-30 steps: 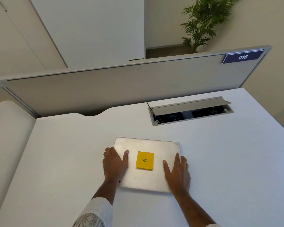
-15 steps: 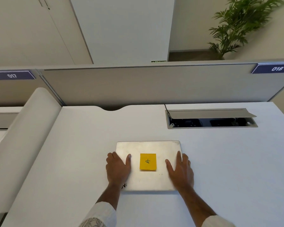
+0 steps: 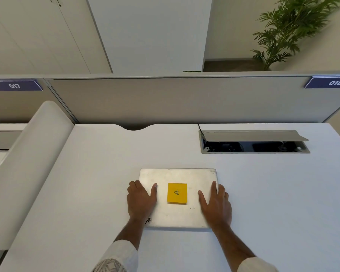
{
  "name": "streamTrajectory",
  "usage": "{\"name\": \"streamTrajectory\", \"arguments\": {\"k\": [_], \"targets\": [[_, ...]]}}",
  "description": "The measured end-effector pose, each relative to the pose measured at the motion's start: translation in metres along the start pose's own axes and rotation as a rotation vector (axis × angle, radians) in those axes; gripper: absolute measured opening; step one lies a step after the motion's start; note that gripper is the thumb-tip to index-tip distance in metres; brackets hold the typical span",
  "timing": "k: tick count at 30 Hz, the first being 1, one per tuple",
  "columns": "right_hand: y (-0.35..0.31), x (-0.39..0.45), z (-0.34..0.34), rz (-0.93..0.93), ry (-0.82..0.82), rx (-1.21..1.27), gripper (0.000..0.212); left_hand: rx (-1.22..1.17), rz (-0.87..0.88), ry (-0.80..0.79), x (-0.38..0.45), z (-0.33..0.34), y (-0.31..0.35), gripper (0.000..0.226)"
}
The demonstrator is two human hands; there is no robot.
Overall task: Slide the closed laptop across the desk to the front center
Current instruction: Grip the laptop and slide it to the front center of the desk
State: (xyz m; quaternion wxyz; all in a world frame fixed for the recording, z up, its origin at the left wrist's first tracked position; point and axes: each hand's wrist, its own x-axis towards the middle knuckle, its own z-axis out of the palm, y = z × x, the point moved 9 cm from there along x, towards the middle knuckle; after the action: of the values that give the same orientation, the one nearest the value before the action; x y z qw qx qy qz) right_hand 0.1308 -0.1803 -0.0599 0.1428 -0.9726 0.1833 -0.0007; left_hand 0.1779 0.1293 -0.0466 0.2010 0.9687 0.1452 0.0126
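Note:
A closed silver laptop (image 3: 177, 174) lies flat on the white desk (image 3: 82, 185), near its middle and square to the edge closest to me. A yellow sticky note (image 3: 177, 193) with a handwritten mark sits on the lid's centre. My left hand (image 3: 140, 199) rests over the laptop's left edge, thumb on the lid and fingers down the side. My right hand (image 3: 216, 205) grips the right edge the same way. Both hands press on the laptop.
An open cable box (image 3: 253, 147) with a raised grey flap is sunk into the desk at the back right. A grey partition (image 3: 165, 99) closes the far side. A white rounded side panel (image 3: 28, 163) borders the left. Bare desk lies between the laptop and me.
The view has turned left and levelled. The laptop sits a little further left of the cable box than one second ago. Both hands have kept their hold on its sides.

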Motion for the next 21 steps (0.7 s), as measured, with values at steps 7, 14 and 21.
{"name": "streamTrajectory", "arguments": {"k": [7,14,21], "targets": [[-0.001,-0.001,0.001,-0.008,0.01,-0.052,0.069,0.046,0.049,0.004,-0.001,-0.003,0.004,0.055],[-0.003,0.003,-0.006,-0.067,0.06,-0.045,0.067,0.129,0.058,-0.016,-0.006,-0.006,0.003,0.06],[-0.043,-0.005,-0.004,-0.275,-0.002,-0.006,0.069,0.167,0.282,0.039,-0.022,-0.008,0.037,0.06]]}}
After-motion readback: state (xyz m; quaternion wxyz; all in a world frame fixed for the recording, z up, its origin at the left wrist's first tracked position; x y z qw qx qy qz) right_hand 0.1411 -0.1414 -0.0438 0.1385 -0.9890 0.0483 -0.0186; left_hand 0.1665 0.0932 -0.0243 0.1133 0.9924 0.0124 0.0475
